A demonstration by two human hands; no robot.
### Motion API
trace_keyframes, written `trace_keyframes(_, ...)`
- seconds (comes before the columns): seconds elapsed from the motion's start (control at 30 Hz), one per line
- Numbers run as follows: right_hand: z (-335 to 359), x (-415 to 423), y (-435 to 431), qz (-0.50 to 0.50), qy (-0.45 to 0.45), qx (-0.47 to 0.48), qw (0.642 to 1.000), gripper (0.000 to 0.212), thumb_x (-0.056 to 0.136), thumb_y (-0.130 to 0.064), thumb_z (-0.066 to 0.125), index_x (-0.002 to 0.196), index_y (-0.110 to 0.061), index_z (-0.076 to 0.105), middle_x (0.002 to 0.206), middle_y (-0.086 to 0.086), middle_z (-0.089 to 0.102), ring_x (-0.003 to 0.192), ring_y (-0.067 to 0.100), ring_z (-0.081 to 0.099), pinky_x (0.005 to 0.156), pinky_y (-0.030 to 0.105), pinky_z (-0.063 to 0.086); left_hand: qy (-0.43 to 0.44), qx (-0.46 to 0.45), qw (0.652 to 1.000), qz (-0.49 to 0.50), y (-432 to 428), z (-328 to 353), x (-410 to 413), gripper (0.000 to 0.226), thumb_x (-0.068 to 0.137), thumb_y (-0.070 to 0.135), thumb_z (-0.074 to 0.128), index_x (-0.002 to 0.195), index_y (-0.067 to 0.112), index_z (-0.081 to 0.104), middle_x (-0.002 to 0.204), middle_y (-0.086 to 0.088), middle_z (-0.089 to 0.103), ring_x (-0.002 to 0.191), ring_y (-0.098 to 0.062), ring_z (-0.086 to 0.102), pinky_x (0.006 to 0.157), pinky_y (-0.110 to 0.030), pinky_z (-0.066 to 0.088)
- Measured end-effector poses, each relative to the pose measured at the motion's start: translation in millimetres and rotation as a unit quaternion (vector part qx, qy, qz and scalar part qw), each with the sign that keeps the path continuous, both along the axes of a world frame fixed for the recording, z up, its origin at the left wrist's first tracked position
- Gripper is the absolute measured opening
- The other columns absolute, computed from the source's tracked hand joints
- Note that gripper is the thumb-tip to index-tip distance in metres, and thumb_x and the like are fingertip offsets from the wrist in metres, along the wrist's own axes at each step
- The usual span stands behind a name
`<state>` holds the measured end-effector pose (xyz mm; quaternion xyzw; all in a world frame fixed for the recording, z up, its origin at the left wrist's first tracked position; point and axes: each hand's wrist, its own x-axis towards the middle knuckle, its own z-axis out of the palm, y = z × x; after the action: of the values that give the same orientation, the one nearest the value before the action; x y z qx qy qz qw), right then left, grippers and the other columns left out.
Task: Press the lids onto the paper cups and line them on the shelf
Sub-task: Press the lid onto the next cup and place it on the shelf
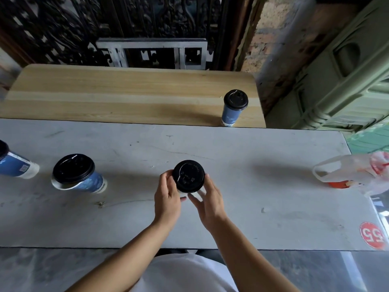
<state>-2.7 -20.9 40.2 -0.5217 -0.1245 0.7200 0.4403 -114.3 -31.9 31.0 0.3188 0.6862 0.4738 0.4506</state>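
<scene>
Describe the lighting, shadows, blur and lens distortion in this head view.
Head view: soft, diffuse daylight; the cup on the wooden shelf throws a faint shadow leftward, and a vague dark patch lies on the grey table right of the hands. Wide-angle bending leans the cup at left outward. Edges smear; the right hand has blurred fingertips, the lid stays readable.

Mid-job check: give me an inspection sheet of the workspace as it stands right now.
Surface: grey table, scuffed, red sticker at its right corner.
Job's things: one lidded cup upright on the wooden shelf; centre cup's lid between both hands; a lidded cup at left; another cup cut off by the left edge.
Clutter: plastic bag at right.
Grippers: left hand and right hand, fingers around the lid's rim.
Cables: nothing seen.
Surroundings: dark carved screen, green crate.
</scene>
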Motion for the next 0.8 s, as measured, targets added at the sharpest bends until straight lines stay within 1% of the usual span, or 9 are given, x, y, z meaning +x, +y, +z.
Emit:
trace_keyframes(0.13,-3,9,4,0.024,-0.059,0.02,0.998,0.034,0.105,-0.041,0.044,0.114,-0.026,0.074,0.119,-0.007,0.073,0.125,0.011,0.059,0.104,0.047,0.05,-0.035,-0.033,0.999,0.018,0,1,0,0.018,0.104,0.03,0.046,0.113,0.027,0.062,0.109,0.017,0.064,0.1,0.004,0.064,0.059,-0.024,0.061)
trace_keyframes(0.27,-3,14,12,0.097,-0.122,0.036,0.987,0.037,0.104,-0.046,0.044,0.105,-0.029,0.076,0.111,-0.007,0.075,0.116,0.011,0.063,0.089,0.047,0.059,-0.026,-0.074,0.997,0.026,10,3,-11,0.021,0.103,0.039,0.049,0.103,0.023,0.063,0.104,0.007,0.064,0.097,-0.004,0.063,0.057,-0.026,0.061)
trace_keyframes(0.37,0,16,19,0.145,-0.152,0.049,0.976,0.036,0.103,-0.049,0.044,0.107,-0.032,0.075,0.11,-0.01,0.075,0.115,0.01,0.064,0.082,0.044,0.062,-0.022,-0.088,0.996,-0.001,17,1,-21,0.029,0.103,0.043,0.049,0.105,0.018,0.063,0.106,-0.002,0.065,0.101,-0.014,0.064,0.06,-0.032,0.062)
trace_keyframes(0.43,1,19,23,0.167,-0.178,0.063,0.968,0.037,0.104,-0.048,0.042,0.115,-0.029,0.071,0.116,-0.006,0.073,0.117,0.013,0.063,0.08,0.043,0.063,-0.004,-0.058,0.998,-0.015,19,-1,-24,0.024,0.103,0.038,0.051,0.106,0.017,0.062,0.105,-0.004,0.066,0.102,-0.018,0.065,0.064,-0.032,0.062)
trace_keyframes(0.53,2,24,28,0.193,-0.216,0.08,0.954,0.039,0.105,-0.046,0.04,0.123,-0.024,0.066,0.122,0.001,0.069,0.12,0.017,0.061,0.079,0.046,0.063,0.082,0.031,0.994,-0.07,23,-4,-33,0.015,0.104,0.023,0.051,0.112,0.016,0.062,0.11,-0.003,0.068,0.096,-0.013,0.066,0.075,-0.022,0.057)
trace_keyframes(0.6,3,25,31,0.206,-0.227,0.081,0.948,0.038,0.106,-0.042,0.039,0.125,-0.021,0.064,0.124,0.004,0.067,0.12,0.019,0.059,0.078,0.049,0.063,0.129,0.058,0.983,-0.119,26,-7,-39,0.021,0.105,0.02,0.048,0.119,0.015,0.062,0.118,0.001,0.067,0.102,-0.007,0.065,0.089,-0.024,0.053)
trace_keyframes(0.63,4,25,33,0.21,-0.229,0.078,0.947,0.038,0.107,-0.041,0.039,0.126,-0.02,0.064,0.124,0.005,0.066,0.12,0.02,0.058,0.077,0.05,0.063,0.147,0.069,0.977,-0.138,27,-7,-41,0.023,0.106,0.019,0.045,0.122,0.015,0.062,0.119,0.004,0.067,0.106,-0.001,0.062,0.093,-0.02,0.049)
trace_keyframes(0.7,5,24,36,0.211,-0.224,0.075,0.948,0.037,0.107,-0.039,0.038,0.126,-0.019,0.063,0.126,0.006,0.064,0.12,0.02,0.057,0.075,0.052,0.063,0.167,0.096,0.967,-0.169,30,-7,-42,0.027,0.107,0.017,0.04,0.122,0.015,0.062,0.116,0.01,0.067,0.109,0.006,0.059,0.094,-0.011,0.044)
trace_keyframes(0.8,5,22,34,0.198,-0.197,0.09,0.956,0.035,0.108,-0.038,0.036,0.127,-0.022,0.061,0.127,0.004,0.064,0.122,0.019,0.058,0.078,0.053,0.062,0.155,0.121,0.961,-0.195,31,-9,-43,0.032,0.107,0.021,0.034,0.122,0.018,0.062,0.113,0.022,0.067,0.11,0.004,0.061,0.094,-0.01,0.044)
